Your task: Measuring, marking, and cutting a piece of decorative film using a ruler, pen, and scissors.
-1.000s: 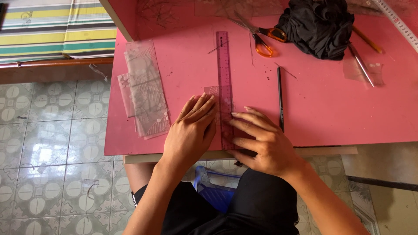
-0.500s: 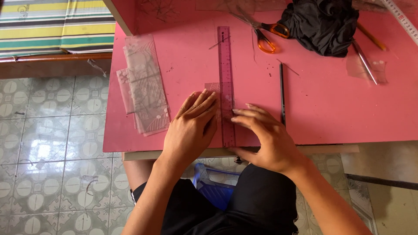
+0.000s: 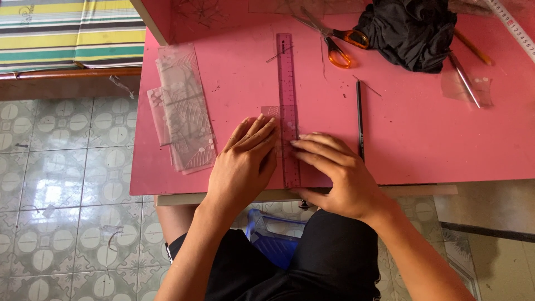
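One view is supplied, the head view, looking straight down at a pink table [image 3: 423,145].

Ruler: a long, narrow, translucent pink ruler [image 3: 287,83] lies flat on the table, its length running away from the person. Its near end sits close to the near table edge; its far end points towards the scissors. Fine graduation marks run along one long edge. A small clear sheet piece [image 3: 271,113] lies partly under the ruler at mid-length, just beyond the left fingertips.

Left hand [image 3: 245,164]: palm down, fingers extended and held close together, pressed flat on the table and sheet just left of the ruler, fingertips touching its edge. It grips nothing.

Right hand [image 3: 337,175]: palm down, fingers spread slightly and bent, fingertips resting on the ruler's lower portion from the right side. It presses down and encloses nothing.

Surrounding items:
- Black pencil [image 3: 360,120], lying parallel to the ruler, just right of the right hand.
- Clear patterned plastic strips [image 3: 184,108], stacked at the left table edge, well apart from the hands.
- Orange-handled scissors [image 3: 337,44], beyond the ruler's far end.
- Black cloth [image 3: 409,33], bunched at the far right.
- Striped fabric [image 3: 67,30], off the table at upper left.
- Tiled floor [image 3: 61,212], below left.
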